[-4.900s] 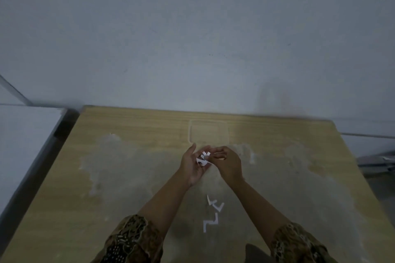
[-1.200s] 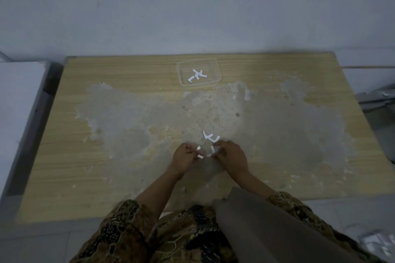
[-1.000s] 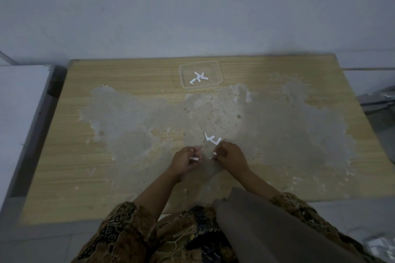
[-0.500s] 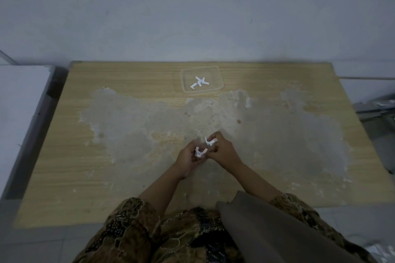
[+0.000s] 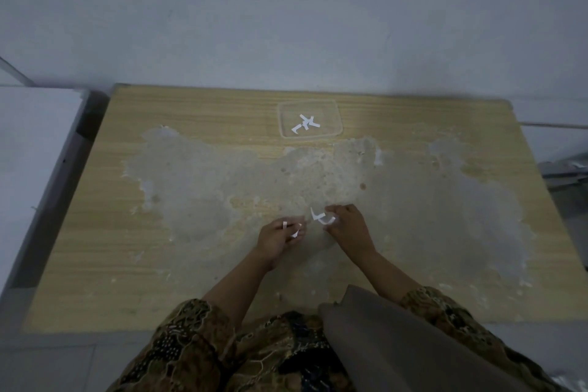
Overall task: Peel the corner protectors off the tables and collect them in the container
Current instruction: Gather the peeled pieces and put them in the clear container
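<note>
The corner protectors are small white L-shaped strips, thin and slightly curled. Three or so lie crossed in a little heap (image 5: 305, 123) inside the container (image 5: 337, 118), a clear shallow rectangular tub with rounded corners, sitting at the upper middle of the desk (image 5: 197, 264) near the wall. Just below the centre of the frame two more white pieces (image 5: 319, 217) lie touching each other on the desk surface, right at the fingertips of the right hand (image 5: 346, 227). That hand's fingers are curled down onto one of these pieces; whether it pinches it or only touches it I cannot tell. The left hand (image 5: 277, 238), just to the left and apart from the right, has its fingers curled round two small white bits (image 5: 294, 229) (one sticks out at the knuckles, one below the fingertips). The desk is light wood with a wide grey patch worn across its middle. Patterned sleeves (image 5: 187, 328) show at the bottom edge.
</note>
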`<act>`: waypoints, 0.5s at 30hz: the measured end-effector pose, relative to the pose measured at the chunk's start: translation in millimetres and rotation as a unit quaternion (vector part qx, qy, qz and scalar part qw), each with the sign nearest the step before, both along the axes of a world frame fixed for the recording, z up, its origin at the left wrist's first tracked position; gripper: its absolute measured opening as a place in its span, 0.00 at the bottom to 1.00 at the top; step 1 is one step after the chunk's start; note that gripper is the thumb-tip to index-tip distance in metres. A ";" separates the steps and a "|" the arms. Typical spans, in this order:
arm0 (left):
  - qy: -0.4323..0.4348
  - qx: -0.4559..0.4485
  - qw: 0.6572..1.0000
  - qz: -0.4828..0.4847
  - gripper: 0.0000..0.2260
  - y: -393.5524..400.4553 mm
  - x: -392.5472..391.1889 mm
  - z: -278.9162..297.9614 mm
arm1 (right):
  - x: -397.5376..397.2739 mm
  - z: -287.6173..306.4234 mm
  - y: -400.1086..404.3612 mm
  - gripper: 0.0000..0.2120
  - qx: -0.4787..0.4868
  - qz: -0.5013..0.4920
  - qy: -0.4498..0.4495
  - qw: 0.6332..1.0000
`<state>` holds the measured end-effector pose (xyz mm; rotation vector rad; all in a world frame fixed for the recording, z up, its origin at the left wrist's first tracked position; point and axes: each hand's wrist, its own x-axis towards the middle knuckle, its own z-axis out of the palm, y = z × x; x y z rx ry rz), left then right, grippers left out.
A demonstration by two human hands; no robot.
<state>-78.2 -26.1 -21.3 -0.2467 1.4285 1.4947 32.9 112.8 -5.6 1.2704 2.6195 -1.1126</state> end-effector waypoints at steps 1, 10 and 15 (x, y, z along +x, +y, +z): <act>0.002 0.000 1.000 -0.005 0.10 -0.5 0.3 -0.6 | -1.0 -1.3 1.0 0.23 0.005 0.011 -0.009 1.000; 0.001 -0.007 1.000 -0.026 0.09 6.3 -3.4 0.0 | 8.7 -9.5 3.6 0.06 -0.011 -0.046 0.026 0.999; 0.014 -0.036 0.999 -0.026 0.10 11.3 -2.8 -4.5 | 9.2 -6.4 7.1 0.08 -0.072 -0.067 0.063 0.993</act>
